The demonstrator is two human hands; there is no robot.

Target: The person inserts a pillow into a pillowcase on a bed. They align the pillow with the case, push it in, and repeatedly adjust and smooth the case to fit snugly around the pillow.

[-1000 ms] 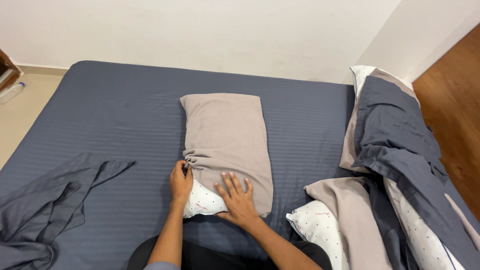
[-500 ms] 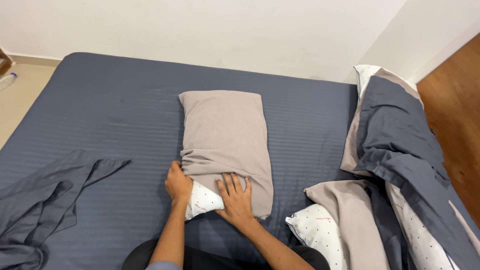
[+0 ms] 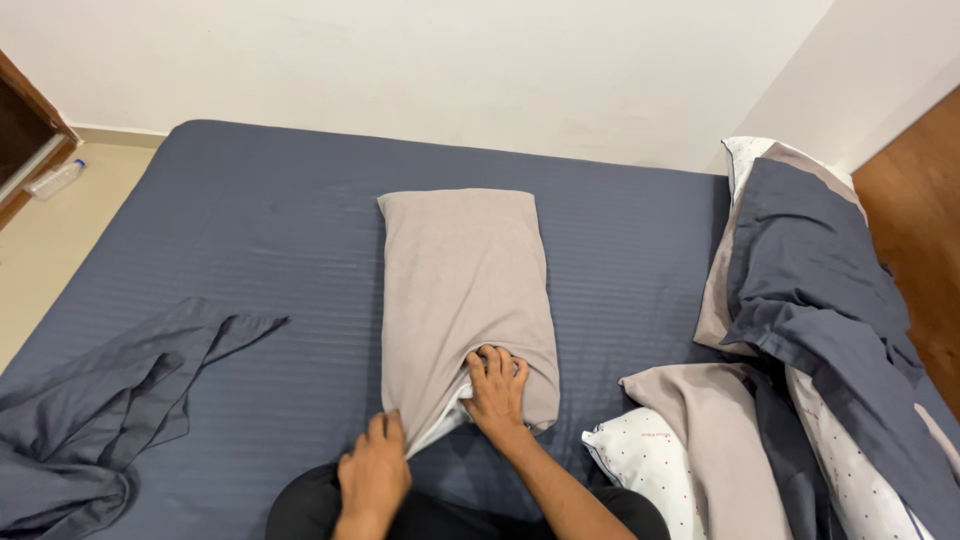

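Pillowcase: the taupe pillowcase (image 3: 462, 290) already covers nearly the whole pillow (image 3: 452, 420), which lies lengthwise at the middle of the bed (image 3: 260, 240); only a sliver of white pillow shows at the near, open end.
Remaining: by the look of it, the near edge has yet to be drawn over that last corner and smoothed.
Left hand: the left hand (image 3: 373, 470) is closed on the near left corner of the pillowcase, fingers curled over the hem.
Right hand: the right hand (image 3: 496, 388) presses at the open end, fingers bent and partly tucked into the cloth against the pillow.
Nearby: a second pillow (image 3: 645, 460), half cased, lies at right beside piled bedding (image 3: 810, 300); a loose grey sheet (image 3: 100, 400) lies at left.
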